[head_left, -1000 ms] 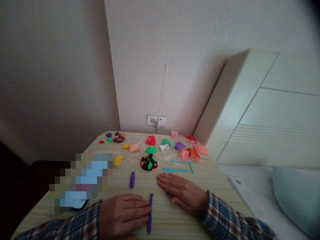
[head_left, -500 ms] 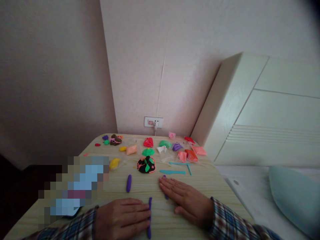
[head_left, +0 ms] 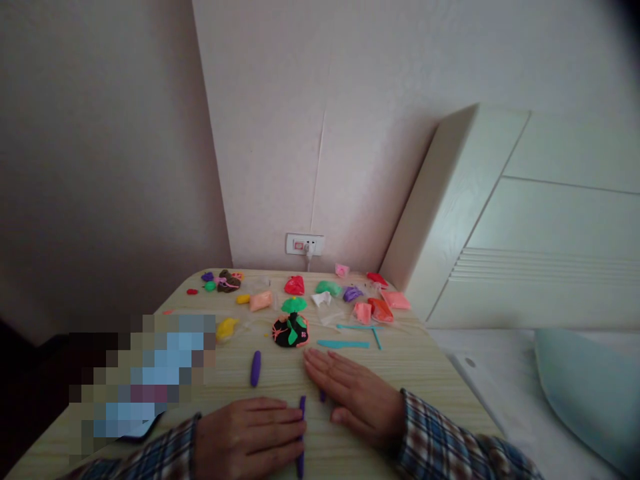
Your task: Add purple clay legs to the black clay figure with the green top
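Observation:
My left hand (head_left: pixel 250 433) lies flat, fingers stretched out, with its fingertips on a long thin purple clay roll (head_left: pixel 301 440) near the front of the table. My right hand (head_left: pixel 353 393) is also flat, its palm down over a second purple clay piece (head_left: pixel 323 396), most of which is hidden under the fingers. A thicker purple clay roll (head_left: pixel 256 369) lies untouched beyond my left hand. Past the hands sits a black clay figure (head_left: pixel 291 331) with green and coral-coloured parts. A light blue plastic knife (head_left: pixel 343 345) lies just beyond my right fingertips.
Several bags of coloured clay, such as an orange one (head_left: pixel 381 309) and a peach one (head_left: pixel 261 301), lie along the back of the table (head_left: pixel 220 387). A phone with a blurred screen (head_left: pixel 165 380) is at the left. A wall socket (head_left: pixel 305 244) holds a plug.
My right hand has slid left over its purple piece, which now shows only below the fingers. My left hand stays on the thin roll, with hardly any shift.

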{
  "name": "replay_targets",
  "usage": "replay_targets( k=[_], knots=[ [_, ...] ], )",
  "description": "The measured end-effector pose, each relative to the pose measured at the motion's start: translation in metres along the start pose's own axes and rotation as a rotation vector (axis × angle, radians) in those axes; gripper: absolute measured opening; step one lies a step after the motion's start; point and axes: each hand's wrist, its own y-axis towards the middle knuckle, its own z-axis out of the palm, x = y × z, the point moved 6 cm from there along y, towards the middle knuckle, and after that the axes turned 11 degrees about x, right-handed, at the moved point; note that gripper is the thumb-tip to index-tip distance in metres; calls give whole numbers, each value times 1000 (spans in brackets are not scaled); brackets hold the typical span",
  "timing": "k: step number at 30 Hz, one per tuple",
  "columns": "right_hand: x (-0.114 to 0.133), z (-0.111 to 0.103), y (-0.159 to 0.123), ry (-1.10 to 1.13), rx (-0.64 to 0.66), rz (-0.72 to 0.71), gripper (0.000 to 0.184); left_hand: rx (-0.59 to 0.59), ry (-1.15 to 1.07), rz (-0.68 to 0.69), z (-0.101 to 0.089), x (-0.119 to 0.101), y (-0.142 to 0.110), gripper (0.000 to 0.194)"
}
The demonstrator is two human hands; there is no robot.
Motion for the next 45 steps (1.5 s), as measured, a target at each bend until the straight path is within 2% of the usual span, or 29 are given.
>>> replay_targets(
  k=[3, 7, 11, 16, 21, 24, 26, 28, 30, 34, 36, 39, 42, 45],
  knots=[
    [-4, -6, 5, 9, -87, 89, 63, 9, -10, -2, 2, 0, 0, 44],
    [-5, 5, -2, -18, -18, 136, 66, -40, 0, -10, 2, 0, -1, 43],
    [-8, 12, -12, -39, -43, 206, 65, -70, -3, -3, 1, 0, 1, 42],
    [2, 14, -2, -56, 15, 113, 68, -66, -4, -5, 0, 0, 3, 42],
    [-1, 10, -7, -66, -17, 215, 63, -64, 5, -11, -1, -1, 2, 42],
    [7, 14, -3, -86, 21, 144, 68, -29, 29, -3, 1, -1, 3, 38],
    [9, 15, -4, -102, 3, 113, 68, -48, 44, -12, 2, -1, 2, 37],
    [4, 14, -9, -99, -30, 174, 65, -62, 42, -24, 4, 0, 1, 38],
    [0, 14, -14, -86, -30, 223, 66, -34, 36, -26, 11, 1, 1, 39],
    [4, 19, -12, -64, 5, 122, 70, 52, 51, 20, 16, -3, 2, 35],
    [2, 17, -17, -62, -42, 138, 65, 90, 44, 11, 8, -5, 2, 36],
    [-7, 8, -34, -54, -155, 204, 59, 194, 2, -115, -4, -4, 8, 38],
    [-11, -3, -43, -63, -232, 200, 57, 265, -21, -107, -8, -7, 22, 39],
    [-14, -8, -40, -74, -264, 185, 56, 318, -10, -91, -5, -7, 28, 40]
  ],
)
